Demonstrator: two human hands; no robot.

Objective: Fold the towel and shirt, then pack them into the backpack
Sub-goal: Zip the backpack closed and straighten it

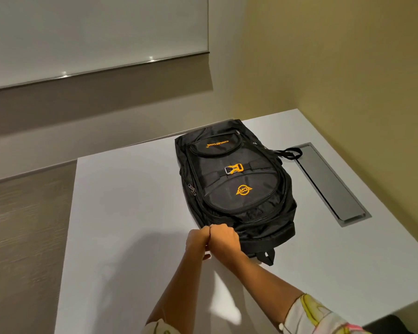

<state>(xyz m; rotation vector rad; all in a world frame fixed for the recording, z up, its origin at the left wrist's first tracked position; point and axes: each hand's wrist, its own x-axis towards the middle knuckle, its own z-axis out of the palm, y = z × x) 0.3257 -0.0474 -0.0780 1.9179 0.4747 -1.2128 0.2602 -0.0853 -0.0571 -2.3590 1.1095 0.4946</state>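
Dim, warm light — soft shadows, warped edges.

The backpack (239, 189) is black, with an orange round logo and orange lettering on its pockets — its buckle (234, 169) is orange and grey. The tabletop (130, 201) is plain white; the panel (331, 184) near its right edge is grey. The sleeve (316, 314) at the near edge is white, patterned in yellow and pink.

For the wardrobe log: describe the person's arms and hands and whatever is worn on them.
The right forearm and left forearm are bare. The right sleeve is pale fabric printed with yellow and pink shapes, ending near the elbow. The left sleeve shows only a pale edge with a faint greenish print. No watch or bracelet shows near the left hand or the right hand.
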